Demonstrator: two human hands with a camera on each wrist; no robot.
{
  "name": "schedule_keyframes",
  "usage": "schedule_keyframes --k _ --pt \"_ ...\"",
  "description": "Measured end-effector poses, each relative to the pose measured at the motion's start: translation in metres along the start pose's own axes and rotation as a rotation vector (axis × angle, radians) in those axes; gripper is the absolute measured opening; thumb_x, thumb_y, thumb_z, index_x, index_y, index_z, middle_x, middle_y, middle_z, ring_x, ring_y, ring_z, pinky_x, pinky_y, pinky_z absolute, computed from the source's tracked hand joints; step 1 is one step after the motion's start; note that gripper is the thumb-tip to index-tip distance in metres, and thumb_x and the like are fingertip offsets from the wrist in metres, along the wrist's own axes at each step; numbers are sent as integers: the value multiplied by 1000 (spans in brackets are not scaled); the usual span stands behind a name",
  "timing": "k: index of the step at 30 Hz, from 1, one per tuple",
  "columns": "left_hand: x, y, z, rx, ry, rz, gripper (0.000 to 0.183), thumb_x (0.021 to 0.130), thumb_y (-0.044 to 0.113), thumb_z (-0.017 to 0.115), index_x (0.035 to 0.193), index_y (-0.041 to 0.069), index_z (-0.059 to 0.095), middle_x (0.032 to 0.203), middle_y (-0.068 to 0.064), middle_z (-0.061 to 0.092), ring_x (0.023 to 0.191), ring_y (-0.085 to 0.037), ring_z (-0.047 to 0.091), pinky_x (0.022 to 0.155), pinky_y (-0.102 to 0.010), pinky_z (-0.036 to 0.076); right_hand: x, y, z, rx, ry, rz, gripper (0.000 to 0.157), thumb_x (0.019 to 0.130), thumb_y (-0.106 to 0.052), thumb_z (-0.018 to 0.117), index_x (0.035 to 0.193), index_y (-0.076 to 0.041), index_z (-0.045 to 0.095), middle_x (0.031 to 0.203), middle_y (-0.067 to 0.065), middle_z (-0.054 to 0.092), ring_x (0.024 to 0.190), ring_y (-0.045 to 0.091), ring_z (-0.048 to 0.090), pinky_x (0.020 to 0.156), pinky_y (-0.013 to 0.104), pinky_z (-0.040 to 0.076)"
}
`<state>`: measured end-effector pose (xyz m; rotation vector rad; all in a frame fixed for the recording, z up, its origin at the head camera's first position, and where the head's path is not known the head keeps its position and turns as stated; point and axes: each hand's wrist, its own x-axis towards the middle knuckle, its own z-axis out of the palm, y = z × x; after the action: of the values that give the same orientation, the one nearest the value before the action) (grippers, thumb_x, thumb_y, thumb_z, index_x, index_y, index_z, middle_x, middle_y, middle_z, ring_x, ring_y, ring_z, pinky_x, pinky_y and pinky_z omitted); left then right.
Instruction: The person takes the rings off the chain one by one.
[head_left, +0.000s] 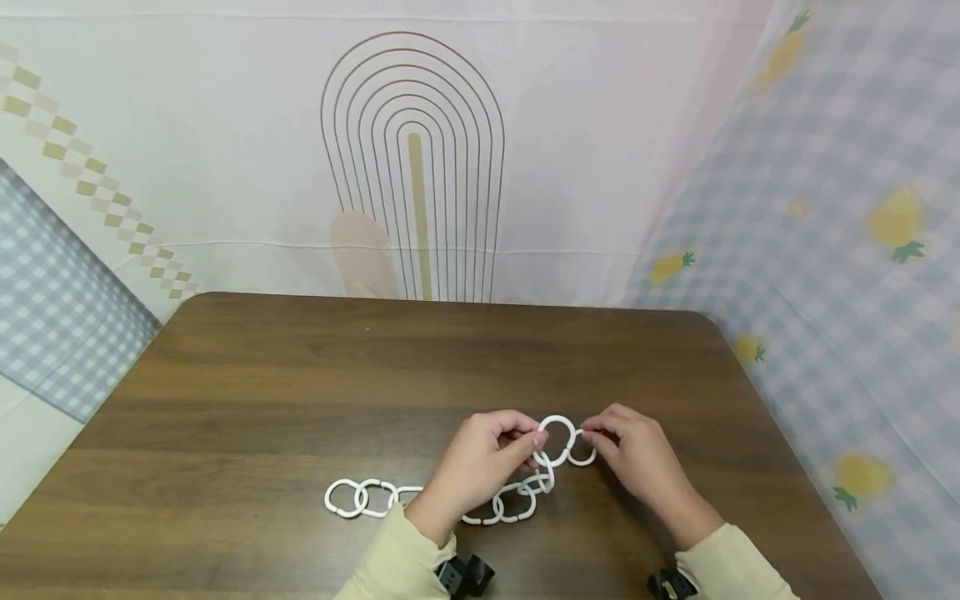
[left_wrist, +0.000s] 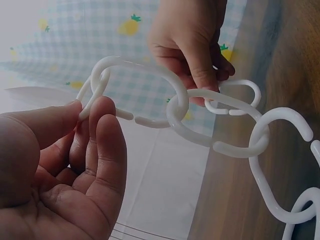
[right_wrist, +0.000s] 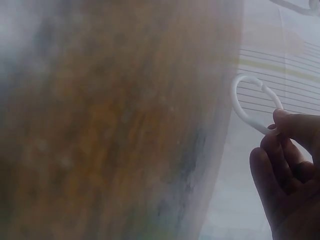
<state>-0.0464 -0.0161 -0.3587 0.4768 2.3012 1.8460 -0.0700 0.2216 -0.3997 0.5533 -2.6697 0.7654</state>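
Note:
A chain of white plastic links (head_left: 360, 498) runs from the table's left part behind my left wrist and up to my left hand (head_left: 480, 462). Between thumb and fingertips, that hand pinches a white link (left_wrist: 96, 97), seen nearly edge-on in the left wrist view. Further links (left_wrist: 140, 62) hang from it in a curve. My right hand (head_left: 637, 454) pinches a single white link (right_wrist: 235, 97) close to the left hand's raised end of the chain. A small gap shows in the right hand's link near its top. My left forearm hides the chain's middle.
The brown wooden table (head_left: 262, 375) has rounded far corners. A white patterned cloth (head_left: 585, 167) hangs behind it, with a blue checked pineapple cloth (head_left: 825, 292) along the right side. Small black devices (head_left: 465, 575) sit on both wrists.

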Motion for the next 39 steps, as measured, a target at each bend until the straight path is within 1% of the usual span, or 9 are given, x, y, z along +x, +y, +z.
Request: schedule_keyframes --k 8,15,17,20,23,25,32,36,39 --pt "0 2 1 -22 -5 1 17 97 17 68 95 1 73 75 -8 71 67 -15 68 63 -22 55 7 6 4 -6 -33 2 14 80 -4 83 85 -16 77 82 -10 67 74 8 63 65 30 52" --pt "-1 2 1 -40 0 7 15 97 17 68 95 2 73 76 -4 71 68 -18 69 66 -35 59 12 8 5 -40 -86 28 9 83 -8 81 87 -15 77 83 -8 67 76 11 64 68 35 53" --pt "-1 2 1 -43 1 9 14 97 16 68 95 3 73 76 -4 71 69 -19 69 66 -37 59 13 8 6 -46 -96 28 9 83 -8 81 87 -14 77 83 -7 67 77 12 64 68 35 53" --pt "-1 2 0 -46 0 10 14 97 16 68 94 3 73 77 -6 71 69 -22 70 66 -35 59 15 10 6 -59 -111 37 8 84 -9 81 87 -15 77 83 -7 66 76 12 63 67 35 52" --pt "-1 2 0 -44 0 10 15 97 16 68 94 3 73 77 -8 71 71 -25 70 64 -29 58 16 11 7 -73 -124 44 6 84 -11 81 88 -14 78 82 -8 65 75 11 62 67 34 52" --pt "-1 2 0 -44 -1 7 15 97 17 68 95 3 73 77 -9 72 71 -27 70 64 -27 57 17 12 7 -79 -133 43 5 85 -12 81 88 -14 78 82 -8 64 74 11 61 67 34 51" --pt "-1 2 -1 -21 4 7 15 97 17 68 95 3 73 76 -4 71 69 -17 68 66 -33 59 23 12 10 -75 -163 16 6 84 -8 80 88 -13 78 81 -7 64 76 13 62 69 36 52" --pt "0 2 -1 -17 3 4 14 97 16 68 94 3 73 75 -3 71 67 -12 67 66 -31 58 25 13 9 -80 -177 12 7 84 -7 80 88 -12 79 82 -6 65 78 15 64 71 38 53" --pt "0 1 -1 -22 3 -2 13 97 16 68 93 5 73 75 -3 70 67 -11 67 64 -26 57 26 14 10 -81 -186 8 7 84 -6 80 88 -12 79 82 -6 64 77 15 63 71 38 53"
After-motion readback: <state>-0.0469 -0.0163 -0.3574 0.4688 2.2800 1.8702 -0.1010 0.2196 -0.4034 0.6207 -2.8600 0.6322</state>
